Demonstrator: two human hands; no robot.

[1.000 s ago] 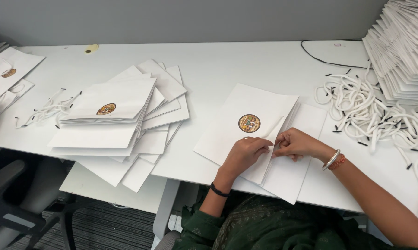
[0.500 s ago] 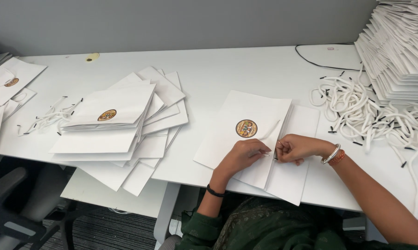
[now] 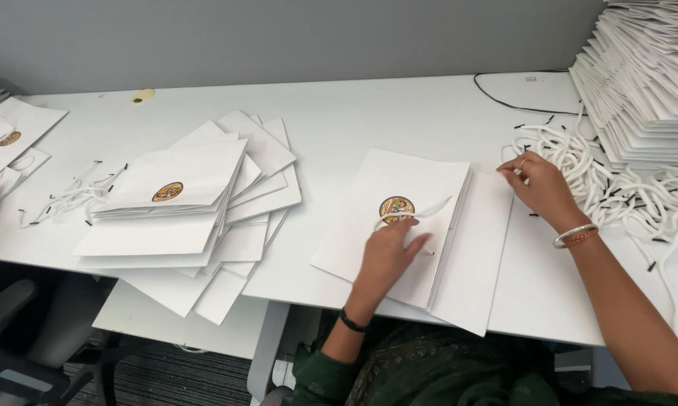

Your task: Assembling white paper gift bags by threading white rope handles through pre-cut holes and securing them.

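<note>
A flat white paper bag [image 3: 369, 225] with a round gold emblem [image 3: 396, 207] lies on the white table [image 3: 354, 113] in front of me. My left hand [image 3: 388, 256] rests palm-down on it, fingers spread, beside a white cord handle [image 3: 422, 210] looped across the bag. My right hand [image 3: 538, 186] reaches to the right and touches the pile of loose white cords [image 3: 625, 188], fingers curled among them. Whether it grips a cord is hidden. A second flat bag [image 3: 474, 256] lies under the first one's right edge.
A fanned heap of finished white bags [image 3: 189, 210] sits to the left, with a few cords [image 3: 68, 197] beside it. A tall stack of flat bags [image 3: 647, 90] stands at the right back. More bags [image 3: 8, 135] lie at the far left. A black cable [image 3: 504, 101] runs along the back.
Both hands were together at the bag's edge. Now my right hand has moved right to the cord pile and my left hand lies flat on the bag.
</note>
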